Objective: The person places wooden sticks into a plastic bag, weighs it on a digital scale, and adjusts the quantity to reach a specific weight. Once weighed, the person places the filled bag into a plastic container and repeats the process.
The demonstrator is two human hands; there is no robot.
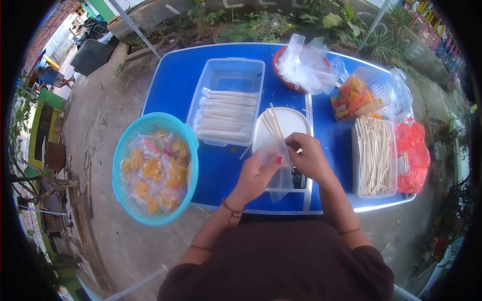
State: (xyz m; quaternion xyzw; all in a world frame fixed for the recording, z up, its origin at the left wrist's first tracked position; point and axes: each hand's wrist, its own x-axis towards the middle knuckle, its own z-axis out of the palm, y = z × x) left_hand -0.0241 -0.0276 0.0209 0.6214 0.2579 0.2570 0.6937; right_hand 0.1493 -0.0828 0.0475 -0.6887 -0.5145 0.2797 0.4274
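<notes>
My left hand (258,173) is closed round a clear plastic bag (281,184) with thin pale sticks (272,122) in it, their ends pointing up and away. My right hand (305,154) pinches the bag's right side, fingertips curled in. Both hands are over a white kitchen scale (299,122), whose dark display panel shows partly beneath them. Behind and left of them, a clear tub (255,79) holds rows of wrapped stick bundles (227,112). At the right, another clear box (392,173) is filled with loose sticks (372,155).
A turquoise basin (119,170) of bagged orange food overhangs the blue table's (173,80) left edge. At the back are a red basket (277,62) of plastic bags and a tub of colourful packets (353,100). A red bag (414,155) lies far right. A person (51,78) is far left.
</notes>
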